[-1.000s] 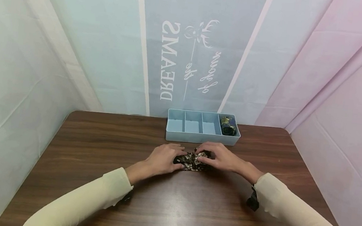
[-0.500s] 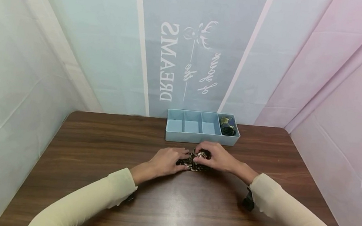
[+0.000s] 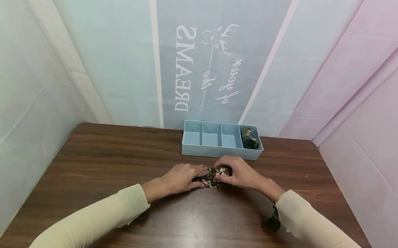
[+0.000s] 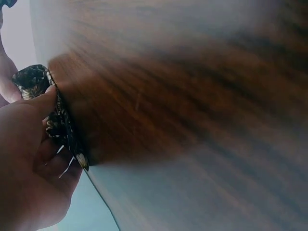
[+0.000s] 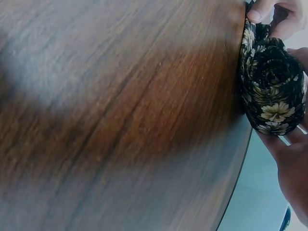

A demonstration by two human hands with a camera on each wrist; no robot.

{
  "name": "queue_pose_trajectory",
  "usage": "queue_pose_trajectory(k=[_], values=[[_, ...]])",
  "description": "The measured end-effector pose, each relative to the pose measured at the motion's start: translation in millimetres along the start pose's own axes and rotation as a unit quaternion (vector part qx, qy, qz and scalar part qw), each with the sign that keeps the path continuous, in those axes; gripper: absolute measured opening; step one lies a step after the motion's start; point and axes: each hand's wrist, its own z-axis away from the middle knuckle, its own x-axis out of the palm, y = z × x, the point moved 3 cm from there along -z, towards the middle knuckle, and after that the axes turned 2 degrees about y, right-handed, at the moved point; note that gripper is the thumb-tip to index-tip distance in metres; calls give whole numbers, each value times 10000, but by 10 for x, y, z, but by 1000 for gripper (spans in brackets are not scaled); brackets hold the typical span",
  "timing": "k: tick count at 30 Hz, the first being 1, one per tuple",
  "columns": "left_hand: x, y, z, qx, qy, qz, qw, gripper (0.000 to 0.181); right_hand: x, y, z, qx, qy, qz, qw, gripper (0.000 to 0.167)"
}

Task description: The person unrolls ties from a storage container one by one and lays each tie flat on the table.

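Note:
A dark cloth with pale flowers [image 3: 209,178] lies on the brown table, partly wound into a roll. The roll's spiral end [image 5: 273,77] faces the right wrist view. My right hand [image 3: 239,172] curls its thumb and fingers round this roll. To the left, my left hand [image 3: 179,178] rests on the flat, unrolled part, fingers and thumb fairly straight on either side of it. In the left wrist view, the left thumb lies along the cloth [image 4: 60,127]. Some of the cloth is hidden under both hands.
Just behind the hands stands a light blue divided box [image 3: 218,151]. Its right compartment holds another rolled floral cloth [image 3: 250,138]; the others show bare bottoms. The wooden table [image 3: 187,225] ends against a printed fabric backdrop [image 3: 205,71], with pale side sheets.
Over the last second the roll has gathered more cloth and my right hand has shifted slightly left. My left hand has moved a little right, closer to it.

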Motion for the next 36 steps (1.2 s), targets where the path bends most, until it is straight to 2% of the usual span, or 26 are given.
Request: queue_pose_trajectory(k=[7, 12, 19, 24, 30, 36], values=[[5, -16, 27, -102, -58, 53, 9999, 50, -44, -1, 16, -49, -397, 43, 9992, 29], [31, -34, 47, -110, 17, 27, 9999, 50, -74, 20, 43, -157, -554, 166, 9982, 29], [41, -44, 94, -142, 57, -35, 9999, 50, -103, 58, 75, -76, -730, 159, 9972, 34], [41, -66, 126, -151, 79, -49, 9998, 50, -128, 49, 93, -87, -647, 159, 9977, 33], [46, -91, 150, -141, 113, -108, 9998, 50, -85, 55, 71, -40, -395, 250, 9989, 13], [45, -104, 171, -187, 154, -23, 9997, 51, -52, 89, 75, 104, -159, 454, 9988, 19]])
